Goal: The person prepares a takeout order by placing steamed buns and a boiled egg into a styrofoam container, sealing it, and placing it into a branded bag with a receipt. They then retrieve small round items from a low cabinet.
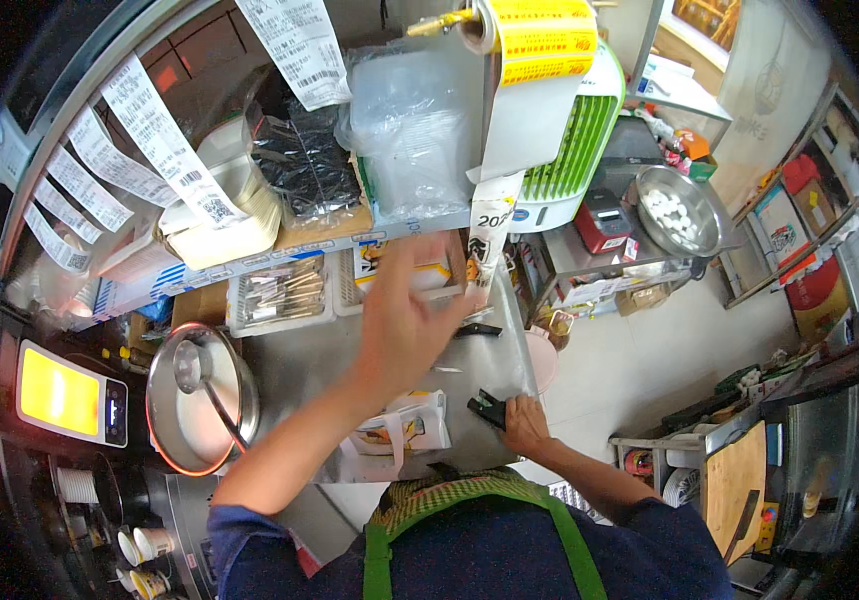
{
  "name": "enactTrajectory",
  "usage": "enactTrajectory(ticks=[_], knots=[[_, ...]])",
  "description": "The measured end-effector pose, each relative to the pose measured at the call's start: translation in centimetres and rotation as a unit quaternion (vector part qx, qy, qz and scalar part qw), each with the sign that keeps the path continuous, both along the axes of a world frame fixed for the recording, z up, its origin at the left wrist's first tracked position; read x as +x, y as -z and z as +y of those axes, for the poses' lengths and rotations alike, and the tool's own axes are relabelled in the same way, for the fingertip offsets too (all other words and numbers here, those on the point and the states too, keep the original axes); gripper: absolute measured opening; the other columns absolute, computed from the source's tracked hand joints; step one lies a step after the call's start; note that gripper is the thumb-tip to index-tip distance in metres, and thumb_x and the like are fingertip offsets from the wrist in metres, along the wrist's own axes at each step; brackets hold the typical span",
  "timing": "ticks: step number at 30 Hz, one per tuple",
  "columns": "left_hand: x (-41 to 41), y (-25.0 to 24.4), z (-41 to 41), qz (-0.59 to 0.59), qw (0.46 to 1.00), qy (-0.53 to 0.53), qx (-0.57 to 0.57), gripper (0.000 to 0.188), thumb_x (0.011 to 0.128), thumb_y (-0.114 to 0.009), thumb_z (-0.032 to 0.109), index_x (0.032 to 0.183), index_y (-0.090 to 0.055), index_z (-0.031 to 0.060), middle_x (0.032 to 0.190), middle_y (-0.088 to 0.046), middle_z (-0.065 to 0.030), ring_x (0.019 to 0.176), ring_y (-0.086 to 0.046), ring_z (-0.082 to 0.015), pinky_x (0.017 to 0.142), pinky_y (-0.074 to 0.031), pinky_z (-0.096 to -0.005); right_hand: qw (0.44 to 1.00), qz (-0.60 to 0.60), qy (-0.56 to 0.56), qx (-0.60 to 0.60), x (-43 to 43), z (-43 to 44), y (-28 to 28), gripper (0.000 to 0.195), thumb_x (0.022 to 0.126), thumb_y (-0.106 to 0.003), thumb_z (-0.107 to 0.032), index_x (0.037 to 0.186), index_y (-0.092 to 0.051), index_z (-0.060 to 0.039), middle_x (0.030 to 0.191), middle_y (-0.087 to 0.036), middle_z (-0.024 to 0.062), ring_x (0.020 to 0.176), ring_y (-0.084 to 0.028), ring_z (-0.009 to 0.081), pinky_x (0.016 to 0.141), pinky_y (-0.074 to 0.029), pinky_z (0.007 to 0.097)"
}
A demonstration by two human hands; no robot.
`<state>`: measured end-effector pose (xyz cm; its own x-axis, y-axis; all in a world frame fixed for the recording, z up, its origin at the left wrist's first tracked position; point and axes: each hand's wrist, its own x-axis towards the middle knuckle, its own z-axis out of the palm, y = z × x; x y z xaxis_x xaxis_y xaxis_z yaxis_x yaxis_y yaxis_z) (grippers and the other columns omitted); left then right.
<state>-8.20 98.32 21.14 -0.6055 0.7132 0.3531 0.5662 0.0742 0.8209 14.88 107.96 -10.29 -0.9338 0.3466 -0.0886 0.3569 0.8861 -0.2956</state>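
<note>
My right hand [528, 424] grips a black stapler [488, 411] at the right end of the steel counter [294, 367]. My left hand [408, 322], blurred, is raised over the counter's far side with thumb and fingers apart; nothing shows in it. Its thumb overlaps the lower end of a hanging paper label strip [488, 232] in the picture; contact cannot be told. Behind its fingers is a white plastic basket [347, 289] with printed packets. Between my arms lies a white printed carrier bag [423, 427] with handles. A black tool [479, 330] rests near the left thumb.
A steel pot [201, 450] with a ladle [188, 367] stands left, beside a lit yellow screen [60, 390]. Printed receipts [167, 142] hang above stacked containers [227, 229] on the shelf. A green-white fan [572, 165] and a bowl of white balls [677, 217] are at right.
</note>
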Motion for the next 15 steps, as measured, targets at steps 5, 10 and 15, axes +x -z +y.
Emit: enactTrajectory(ticks=[5, 10, 15], knots=[[0.4, -7.3, 9.6, -0.148, 0.937, 0.072, 0.309, 0.039, 0.085, -0.073, 0.008, 0.117, -0.054, -0.0039, 0.108, -0.064, -0.0128, 0.095, -0.064, -0.0146, 0.068, -0.054, -0.0260, 0.995, 0.092, 0.024, -0.013, 0.5, -0.5, -0.4, 0.064, 0.072, -0.080, -0.030, 0.118, -0.053, 0.0050, 0.106, -0.055, 0.0208, 0.100, -0.054, 0.0377, 0.085, -0.044, 0.0475], [-0.3, -7.1, 11.5, -0.133, 0.910, 0.119, 0.375, 0.022, 0.089, -0.060, -0.007, 0.110, -0.053, -0.0078, 0.095, -0.066, -0.0120, 0.085, -0.066, -0.0111, 0.071, -0.057, -0.0236, 0.925, 0.377, 0.050, 0.014, -5.6, 5.1, -17.1, 0.041, 0.082, -0.075, -0.015, 0.116, -0.058, -0.0021, 0.106, -0.061, 0.0161, 0.101, -0.057, 0.0363, 0.088, -0.045, 0.0453], [-1.2, -6.2, 8.6, -0.019, 0.942, 0.111, 0.316, 0.019, 0.086, -0.063, -0.007, 0.105, -0.059, -0.0060, 0.093, -0.060, -0.0080, 0.084, -0.065, -0.0110, 0.069, -0.056, -0.0234, 0.742, 0.617, -0.089, 0.247, -11.2, 8.8, -36.9, 0.034, 0.078, -0.077, -0.014, 0.107, -0.063, -0.0073, 0.097, -0.061, 0.0088, 0.092, -0.057, 0.0294, 0.079, -0.042, 0.0401]])
